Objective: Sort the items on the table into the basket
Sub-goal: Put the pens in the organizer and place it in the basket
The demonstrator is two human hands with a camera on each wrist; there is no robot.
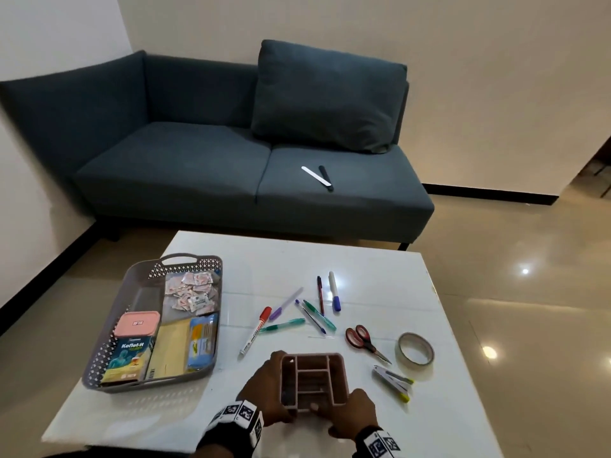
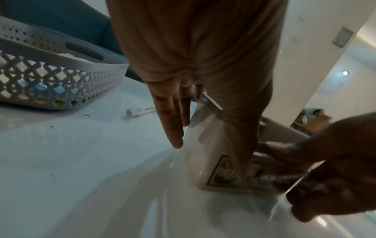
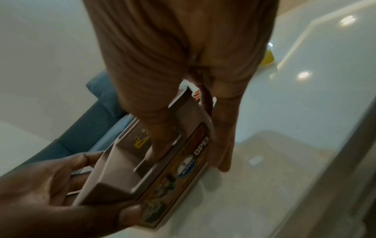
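Observation:
A mauve compartmented organiser (image 1: 312,375) stands near the table's front edge, held between both hands. My left hand (image 1: 264,386) grips its left wall, thumb inside and fingers down the outside (image 2: 175,128). My right hand (image 1: 350,414) grips the near right corner, thumb in a compartment and fingers (image 3: 222,145) against a labelled side. The grey lattice basket (image 1: 105,345) lies to the left, holding a pink-lidded box (image 1: 137,323), a Koflet-H pack (image 1: 127,358), sachets (image 1: 191,292) and a blue packet (image 1: 201,340). Several pens (image 1: 314,312) and a red-capped marker (image 1: 256,330) lie loose beyond the organiser.
Red-handled scissors (image 1: 365,342), a tape roll (image 1: 416,349) and yellow-tipped highlighters (image 1: 393,381) lie to the right of the organiser. A blue sofa (image 1: 205,173) with two nail files (image 1: 319,176) stands behind the white table (image 1: 380,279). The basket's side (image 2: 61,83) shows in the left wrist view.

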